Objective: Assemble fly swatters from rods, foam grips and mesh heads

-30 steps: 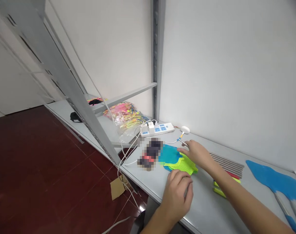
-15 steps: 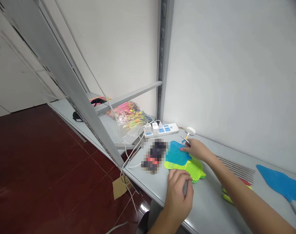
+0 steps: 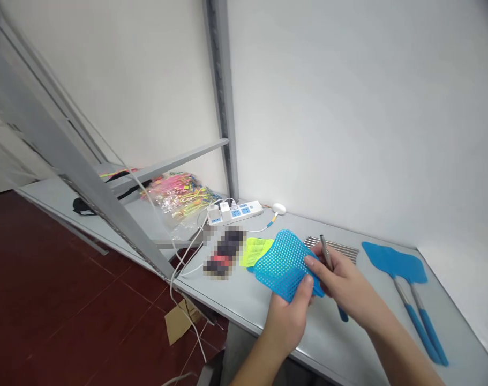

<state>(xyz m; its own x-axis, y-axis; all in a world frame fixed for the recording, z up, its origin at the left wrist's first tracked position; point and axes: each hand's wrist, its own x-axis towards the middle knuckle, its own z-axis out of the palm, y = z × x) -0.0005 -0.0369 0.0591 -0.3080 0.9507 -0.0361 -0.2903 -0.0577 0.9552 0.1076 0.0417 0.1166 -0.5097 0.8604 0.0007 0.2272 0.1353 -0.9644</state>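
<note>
A blue perforated fly swatter head is raised over the table, tilted. My left hand pinches its near lower edge, thumb on top. My right hand is closed around a metal rod whose blue grip sticks out below the palm; its thumb also touches the blue head near the neck. Behind the head lie yellow-green swatter heads, partly covered, with a blue edge under them. Several bare metal rods lie beyond my right hand. Two assembled blue fly swatters rest at the right.
A white power strip with plugs and cables stands by the wall. A blurred dark object lies in front of it. A grey metal post rises at the left. Bagged colourful items sit on the neighbouring shelf; cardboard lies on the floor.
The blue swatter head has been lifted off the yellow-green ones and brought nearer, and my left hand has taken hold of it. The view has swung right, showing both assembled swatters.
</note>
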